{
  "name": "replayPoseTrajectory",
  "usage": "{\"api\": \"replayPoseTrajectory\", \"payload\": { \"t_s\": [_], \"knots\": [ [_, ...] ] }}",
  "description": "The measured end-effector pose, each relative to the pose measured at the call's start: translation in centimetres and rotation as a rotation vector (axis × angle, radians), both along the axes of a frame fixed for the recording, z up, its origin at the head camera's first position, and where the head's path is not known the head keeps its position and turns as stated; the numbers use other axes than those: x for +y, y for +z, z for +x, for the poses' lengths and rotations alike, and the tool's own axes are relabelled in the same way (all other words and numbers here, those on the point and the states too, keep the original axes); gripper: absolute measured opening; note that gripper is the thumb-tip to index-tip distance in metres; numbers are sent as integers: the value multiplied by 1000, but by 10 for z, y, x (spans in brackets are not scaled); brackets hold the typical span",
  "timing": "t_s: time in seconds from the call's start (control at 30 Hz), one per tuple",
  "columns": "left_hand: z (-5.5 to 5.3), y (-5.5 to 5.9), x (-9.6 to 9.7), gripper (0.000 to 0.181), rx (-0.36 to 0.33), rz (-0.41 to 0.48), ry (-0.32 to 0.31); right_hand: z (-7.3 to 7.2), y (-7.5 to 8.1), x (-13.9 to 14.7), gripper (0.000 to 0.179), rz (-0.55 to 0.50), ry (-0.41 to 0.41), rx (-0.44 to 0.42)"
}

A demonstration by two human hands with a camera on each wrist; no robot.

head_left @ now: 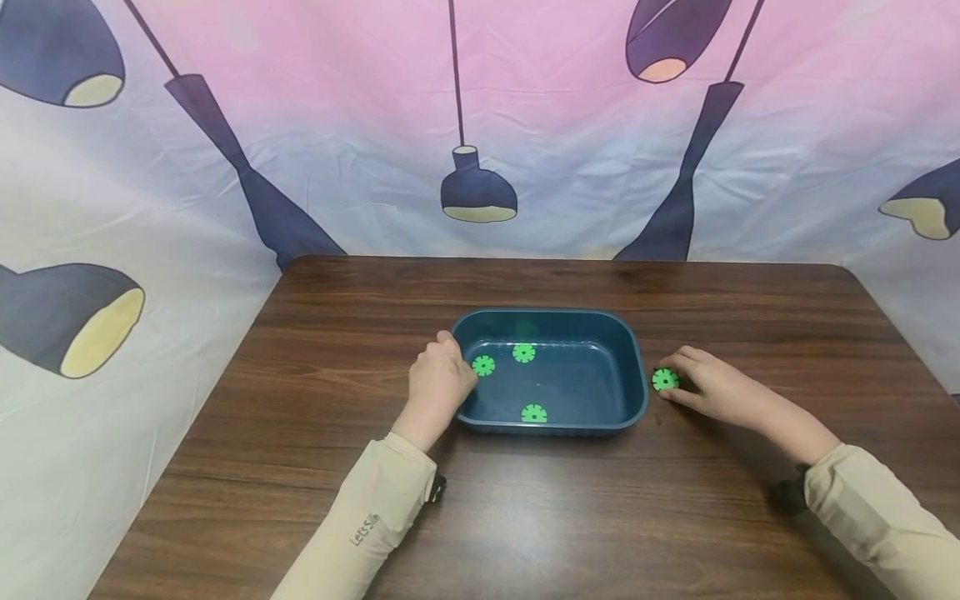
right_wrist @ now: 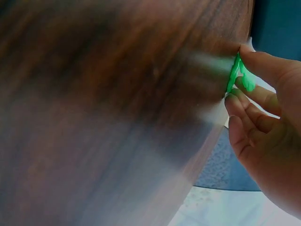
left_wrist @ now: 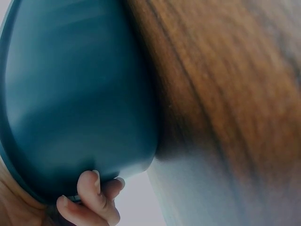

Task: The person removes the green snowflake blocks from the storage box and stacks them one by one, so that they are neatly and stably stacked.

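A dark teal plastic tub (head_left: pixel 577 383) sits on the table. My left hand (head_left: pixel 441 379) grips the rim at its left end; in the left wrist view, curled fingers (left_wrist: pixel 96 195) press on the tub's outer wall (left_wrist: pixel 80 94). Three green notched discs lie inside: one disc (head_left: pixel 483 366) near the left hand, another disc (head_left: pixel 523 352) toward the back, and a third disc (head_left: pixel 534 413) partly hidden by the front wall. Just right of the tub, my right hand (head_left: pixel 708 387) pinches a green notched disc (head_left: pixel 664 380) between thumb and fingers, close to the tabletop.
The brown wood-grain table (head_left: pixel 360 333) runs under everything. Behind it hangs a pink and blue cloth (head_left: pixel 555 125) printed with dark lamps. Both forearms wear pale sleeves, the left sleeve (head_left: pixel 367 517) bearing lettering.
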State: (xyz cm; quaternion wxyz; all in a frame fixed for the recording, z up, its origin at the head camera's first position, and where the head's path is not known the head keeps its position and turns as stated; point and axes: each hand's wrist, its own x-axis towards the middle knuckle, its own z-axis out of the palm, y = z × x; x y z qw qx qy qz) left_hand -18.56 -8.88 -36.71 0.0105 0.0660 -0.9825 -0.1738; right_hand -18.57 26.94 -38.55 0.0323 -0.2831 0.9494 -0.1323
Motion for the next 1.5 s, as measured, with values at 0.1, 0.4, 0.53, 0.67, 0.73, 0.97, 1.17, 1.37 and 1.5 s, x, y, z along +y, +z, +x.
{"api": "replayPoseTrajectory", "payload": {
  "t_s": [0.1,0.4,0.53,0.67,0.73,0.97,1.17,1.37,1.5],
  "knots": [
    [0,0,0,22,-6,3,0,1,0,0,36,-4,1,-3],
    [0,0,0,20,10,12,0,0,1,0,33,-30,8,-43],
    [0,-1,-1,21,7,18,0,0,2,1,31,-35,12,-51],
    [0,-1,-1,21,7,20,1,-1,2,1,31,-45,13,-56],
    [0,-1,0,21,7,21,1,-1,2,1,30,-46,13,-56],
    [1,-1,-1,21,-4,30,-1,-1,0,2,32,-22,9,-53],
    [1,0,0,20,-3,30,3,0,1,2,33,-11,10,-64],
    [1,1,0,21,-8,22,8,0,3,2,34,-10,19,-61],
    [1,2,0,21,-10,11,10,2,9,1,36,-9,-2,-32]
  ]
}}
